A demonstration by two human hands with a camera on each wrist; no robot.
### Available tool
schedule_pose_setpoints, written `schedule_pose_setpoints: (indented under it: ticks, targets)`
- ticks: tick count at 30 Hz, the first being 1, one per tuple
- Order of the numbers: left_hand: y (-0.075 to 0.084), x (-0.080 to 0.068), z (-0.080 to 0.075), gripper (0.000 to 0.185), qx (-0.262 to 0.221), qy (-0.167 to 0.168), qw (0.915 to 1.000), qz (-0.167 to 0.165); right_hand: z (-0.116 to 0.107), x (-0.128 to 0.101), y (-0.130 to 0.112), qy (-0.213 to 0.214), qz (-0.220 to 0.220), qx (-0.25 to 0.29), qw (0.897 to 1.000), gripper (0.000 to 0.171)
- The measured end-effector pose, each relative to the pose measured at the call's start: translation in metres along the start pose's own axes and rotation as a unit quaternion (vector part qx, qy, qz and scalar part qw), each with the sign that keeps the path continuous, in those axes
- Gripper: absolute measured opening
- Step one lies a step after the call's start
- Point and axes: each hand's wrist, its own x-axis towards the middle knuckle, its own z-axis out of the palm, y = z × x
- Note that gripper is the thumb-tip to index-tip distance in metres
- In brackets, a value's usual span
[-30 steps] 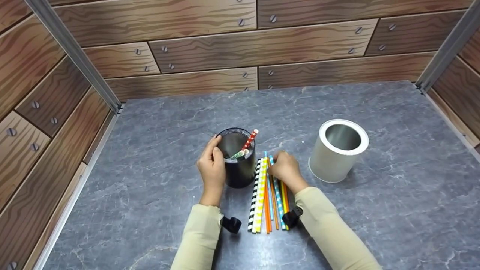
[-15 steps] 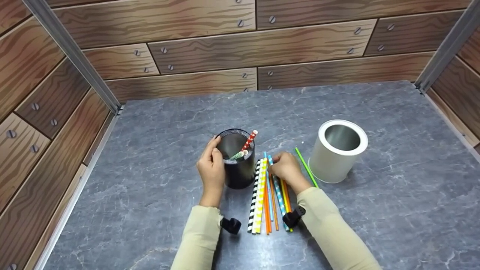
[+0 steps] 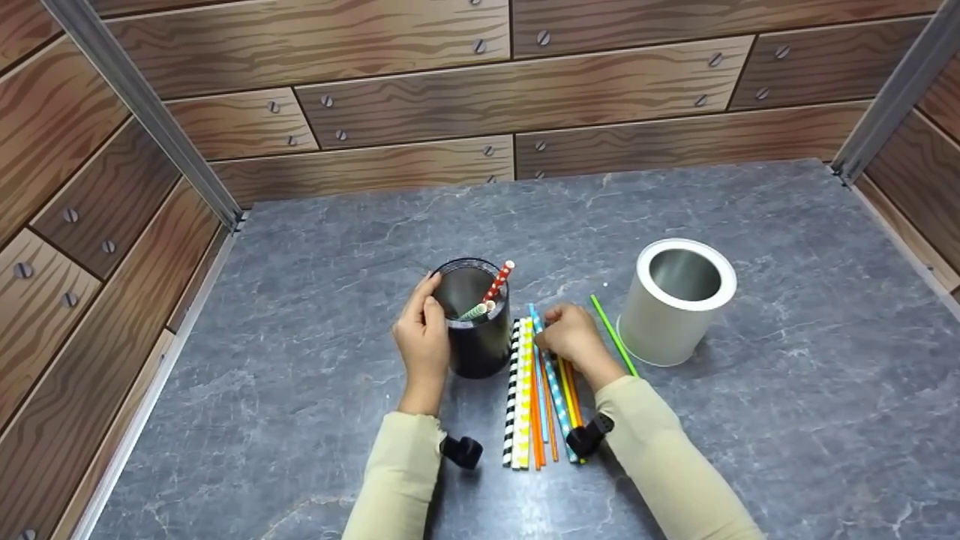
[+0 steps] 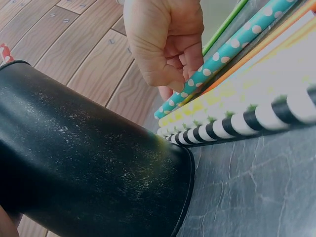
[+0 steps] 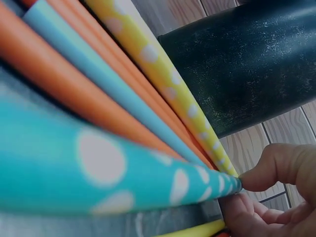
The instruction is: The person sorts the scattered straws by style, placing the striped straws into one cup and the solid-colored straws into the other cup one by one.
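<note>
My left hand holds the left side of a black can, which stands upright. A red dotted straw and a green striped straw lean inside it, with one more straw end beside them. My right hand pinches the far end of a blue straw with white dots between thumb and fingers, as both wrist views show. Left of that straw lie a black-and-white striped straw and a yellow-and-white straw. Thin orange and blue straws lie among them.
A white can with an open top stands upright to the right. Between it and my right hand a thin green straw lies on the grey marbled table. Wood-patterned walls close off the back and sides.
The green straw has come into view, lying right of my right hand beside the white can. The near ends of the striped straws have shifted slightly right. My left hand stays on the black can.
</note>
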Motion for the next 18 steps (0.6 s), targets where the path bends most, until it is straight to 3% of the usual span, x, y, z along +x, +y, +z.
schedule_pose_setpoints:
  ticks: [18]
  targets:
    - [0.0006,0.0000,-0.0002,0.031,-0.002,0.002,1.0000,-0.001,0.0049,-0.0020,-0.0013,0.013,-0.020,-0.008,1.000,0.041]
